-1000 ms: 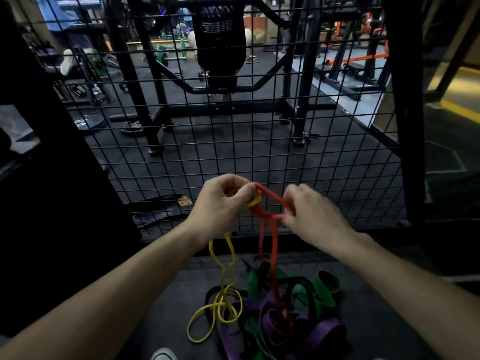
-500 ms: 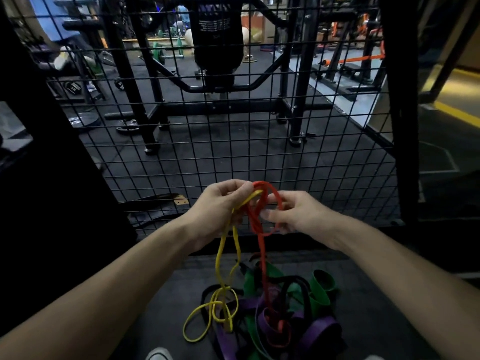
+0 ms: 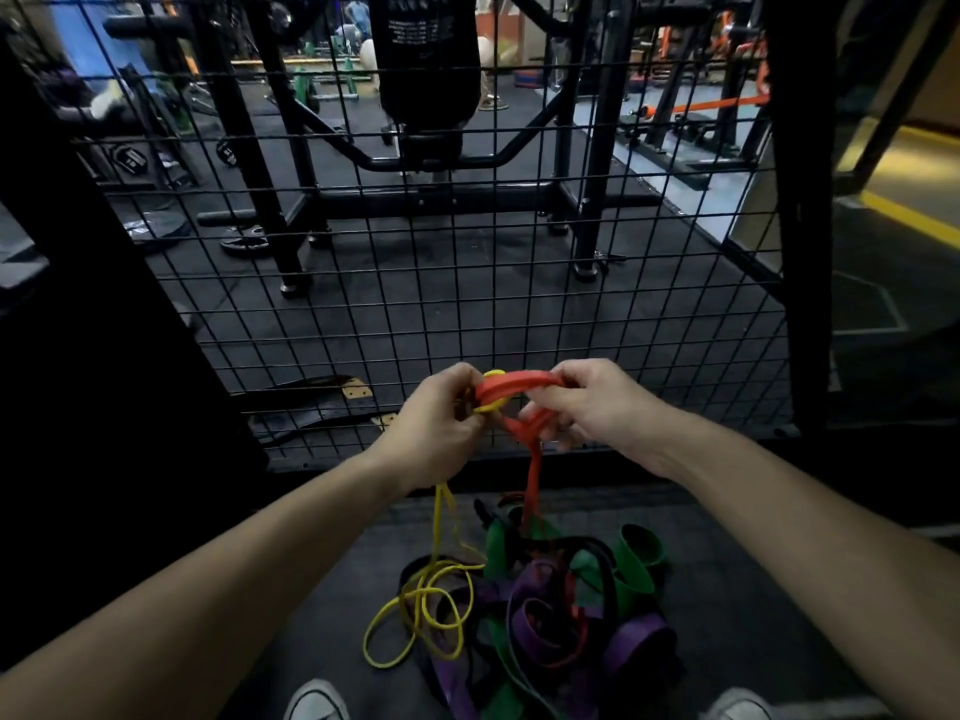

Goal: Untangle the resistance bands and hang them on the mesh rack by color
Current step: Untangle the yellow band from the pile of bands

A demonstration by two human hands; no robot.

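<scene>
A yellow band [image 3: 439, 610] is pinched by the left hand [image 3: 441, 423], whose fingers are curled round a small yellow loop just beside the red band [image 3: 511, 389]. From there the yellow band hangs to the floor [image 3: 322, 615], where it is coiled at the near left of the pile [image 3: 545, 615]. Thin and limp, it is judged light and easily kinked. It is best held close to the crossing, where slack can be fed through.

The red band is stretched between both hands and is knotted below them. One strand drops into the pile. It is wider, rubbery and likely grippy, so it is expected to drag rather than slide. It is best taken on the flat, just beside the knot.

The right hand [image 3: 597, 407] is closed on the red band's right end, fingers curled under it.

The remaining green, purple and black bands lie tangled on the floor in front of the mesh rack [image 3: 519, 314], on which nothing is hung yet. They look soft and elastic and may snap back if pulled hard.

Pale lettering is seen on a dark pad [image 3: 426, 54] far behind the mesh, too blurred to be read.
</scene>
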